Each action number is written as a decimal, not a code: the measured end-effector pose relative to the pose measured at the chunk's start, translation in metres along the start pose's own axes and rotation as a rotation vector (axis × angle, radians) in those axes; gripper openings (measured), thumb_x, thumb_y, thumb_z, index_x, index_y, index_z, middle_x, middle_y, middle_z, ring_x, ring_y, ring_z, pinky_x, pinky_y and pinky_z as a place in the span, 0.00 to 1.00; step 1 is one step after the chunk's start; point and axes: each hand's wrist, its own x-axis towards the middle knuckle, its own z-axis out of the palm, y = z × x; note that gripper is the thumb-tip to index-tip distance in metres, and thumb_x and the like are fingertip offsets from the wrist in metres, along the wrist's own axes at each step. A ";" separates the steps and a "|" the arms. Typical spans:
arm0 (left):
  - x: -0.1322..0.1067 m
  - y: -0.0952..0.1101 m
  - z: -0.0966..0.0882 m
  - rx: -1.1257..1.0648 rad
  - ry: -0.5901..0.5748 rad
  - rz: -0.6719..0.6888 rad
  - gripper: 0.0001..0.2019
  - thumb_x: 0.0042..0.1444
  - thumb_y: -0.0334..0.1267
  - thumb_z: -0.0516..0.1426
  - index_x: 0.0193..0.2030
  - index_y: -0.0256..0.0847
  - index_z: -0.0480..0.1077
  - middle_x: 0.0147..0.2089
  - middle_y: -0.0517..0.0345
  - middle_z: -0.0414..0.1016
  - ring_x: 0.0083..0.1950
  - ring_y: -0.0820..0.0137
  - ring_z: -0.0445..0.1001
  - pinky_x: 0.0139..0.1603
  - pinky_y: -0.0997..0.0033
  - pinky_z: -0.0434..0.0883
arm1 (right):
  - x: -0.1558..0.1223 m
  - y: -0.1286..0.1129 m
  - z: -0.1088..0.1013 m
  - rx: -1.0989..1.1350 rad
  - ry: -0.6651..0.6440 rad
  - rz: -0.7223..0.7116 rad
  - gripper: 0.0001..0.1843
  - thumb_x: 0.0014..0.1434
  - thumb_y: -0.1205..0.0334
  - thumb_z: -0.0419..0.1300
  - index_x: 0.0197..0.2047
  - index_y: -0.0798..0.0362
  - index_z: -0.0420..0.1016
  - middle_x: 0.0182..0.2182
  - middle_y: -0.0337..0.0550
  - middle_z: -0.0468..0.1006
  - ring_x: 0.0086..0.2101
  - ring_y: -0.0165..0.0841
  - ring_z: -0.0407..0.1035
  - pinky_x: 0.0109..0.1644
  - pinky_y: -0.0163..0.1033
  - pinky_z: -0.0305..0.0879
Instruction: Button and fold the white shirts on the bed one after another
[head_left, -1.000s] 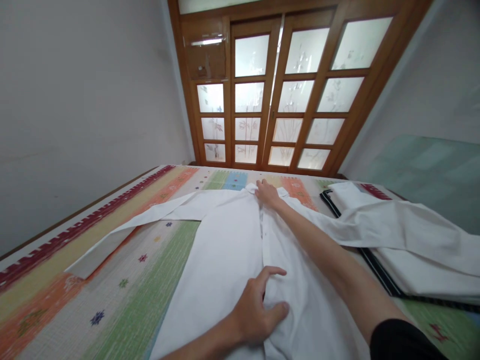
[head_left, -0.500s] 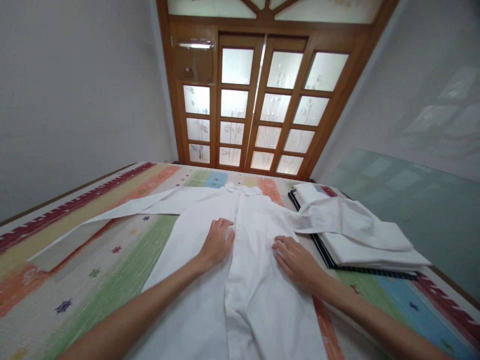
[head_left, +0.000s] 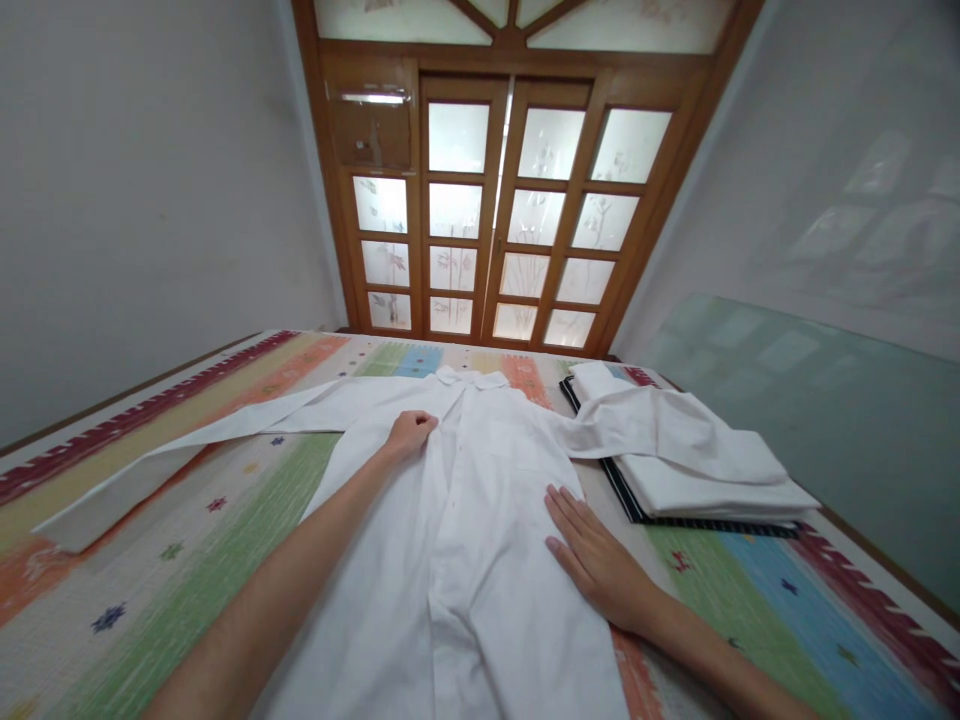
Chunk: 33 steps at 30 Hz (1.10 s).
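Note:
A white long-sleeved shirt point(head_left: 495, 470) lies spread front side up, its collar point(head_left: 471, 378) pointing away from me. At the chest, my left hand point(head_left: 411, 432) pinches the edge of the front opening and lifts it a little, leaving a narrow gap below the collar. Lower on the other side, my right hand point(head_left: 592, 560) rests flat on the shirt's side, fingers stretched out. One sleeve point(head_left: 157, 470) reaches out to the left over the striped cloth. The other sleeve point(head_left: 675, 430) lies across a folded pile on the right.
Under the shirt is a striped, patterned cloth point(head_left: 217, 560). To the right sits a pile of folded white cloth point(head_left: 705, 490) over a black piece point(head_left: 626, 500). A pale glass panel point(head_left: 810, 390) leans by the right wall. Wooden doors with glass panes point(head_left: 487, 210) stand beyond.
My left hand has moved up and left toward the collar, drawing the front edge aside and opening a gap. The right hand has slid slightly lower and its fingers have flattened out.

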 end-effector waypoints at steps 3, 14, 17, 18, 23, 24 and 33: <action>-0.008 -0.005 0.000 0.203 0.049 0.105 0.11 0.58 0.40 0.55 0.40 0.39 0.79 0.42 0.51 0.79 0.48 0.61 0.72 0.52 0.64 0.65 | 0.002 -0.004 -0.003 0.004 -0.012 0.012 0.31 0.70 0.51 0.44 0.71 0.54 0.53 0.68 0.51 0.51 0.67 0.43 0.44 0.69 0.56 0.49; -0.081 -0.024 -0.008 0.560 -0.115 0.357 0.26 0.66 0.48 0.43 0.66 0.40 0.61 0.70 0.47 0.59 0.71 0.54 0.55 0.68 0.51 0.53 | -0.037 0.000 -0.021 0.334 0.024 0.335 0.36 0.59 0.43 0.57 0.65 0.54 0.65 0.68 0.53 0.53 0.67 0.48 0.46 0.70 0.57 0.44; -0.092 -0.044 -0.029 0.615 -0.069 0.228 0.29 0.64 0.49 0.45 0.66 0.33 0.61 0.70 0.41 0.57 0.71 0.52 0.53 0.69 0.52 0.51 | -0.045 -0.006 -0.045 0.815 -0.018 0.471 0.35 0.54 0.43 0.62 0.61 0.53 0.71 0.65 0.54 0.60 0.65 0.49 0.52 0.69 0.56 0.46; -0.093 -0.050 -0.037 0.613 -0.024 0.193 0.29 0.63 0.48 0.46 0.65 0.30 0.61 0.70 0.39 0.57 0.71 0.53 0.54 0.70 0.53 0.51 | -0.046 -0.010 -0.052 1.000 -0.011 0.513 0.33 0.54 0.44 0.63 0.59 0.52 0.72 0.63 0.54 0.64 0.63 0.48 0.55 0.68 0.54 0.50; -0.092 -0.067 -0.079 0.345 0.186 -0.040 0.28 0.57 0.41 0.52 0.62 0.30 0.62 0.65 0.37 0.65 0.65 0.55 0.64 0.66 0.56 0.59 | -0.031 -0.028 -0.066 1.533 0.166 0.786 0.21 0.51 0.59 0.67 0.50 0.51 0.75 0.55 0.50 0.75 0.54 0.43 0.70 0.56 0.45 0.70; -0.092 -0.067 -0.085 0.245 0.195 -0.100 0.28 0.55 0.41 0.53 0.62 0.31 0.61 0.64 0.38 0.67 0.62 0.56 0.69 0.63 0.57 0.64 | -0.025 -0.028 -0.065 1.584 0.168 0.807 0.19 0.52 0.62 0.66 0.48 0.52 0.76 0.52 0.50 0.77 0.51 0.41 0.73 0.52 0.42 0.72; -0.120 -0.062 -0.123 -0.223 0.056 -0.430 0.25 0.37 0.48 0.64 0.42 0.37 0.72 0.32 0.53 0.80 0.35 0.59 0.78 0.31 0.68 0.72 | 0.021 -0.026 -0.053 1.587 -0.025 0.863 0.04 0.52 0.69 0.64 0.33 0.58 0.74 0.31 0.47 0.82 0.27 0.30 0.75 0.32 0.32 0.72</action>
